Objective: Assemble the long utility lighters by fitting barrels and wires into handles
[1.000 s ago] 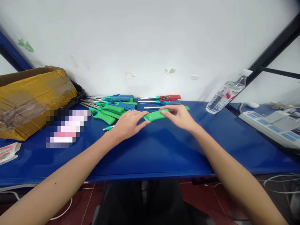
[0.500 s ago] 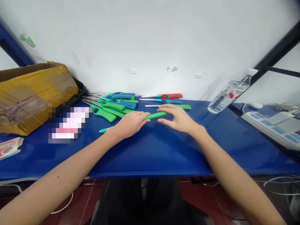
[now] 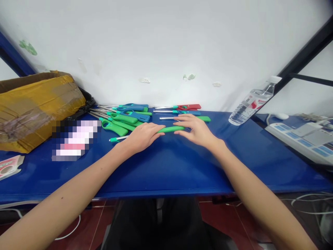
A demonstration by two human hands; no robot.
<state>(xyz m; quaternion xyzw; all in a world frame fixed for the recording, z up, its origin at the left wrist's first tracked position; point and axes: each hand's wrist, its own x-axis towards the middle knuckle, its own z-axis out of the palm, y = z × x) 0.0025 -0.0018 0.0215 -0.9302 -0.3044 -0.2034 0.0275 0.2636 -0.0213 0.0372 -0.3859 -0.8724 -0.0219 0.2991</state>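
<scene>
Leaning clear water bottle [image 3: 252, 103], yellow-taped cardboard box [image 3: 41, 111], white power strip [image 3: 301, 140], blue table [image 3: 166, 173]

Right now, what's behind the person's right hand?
Behind the right hand lies a green lighter, rod and handle ends showing; farther back, a blue lighter and a red lighter. The green one's middle is covered by the hand.
</scene>
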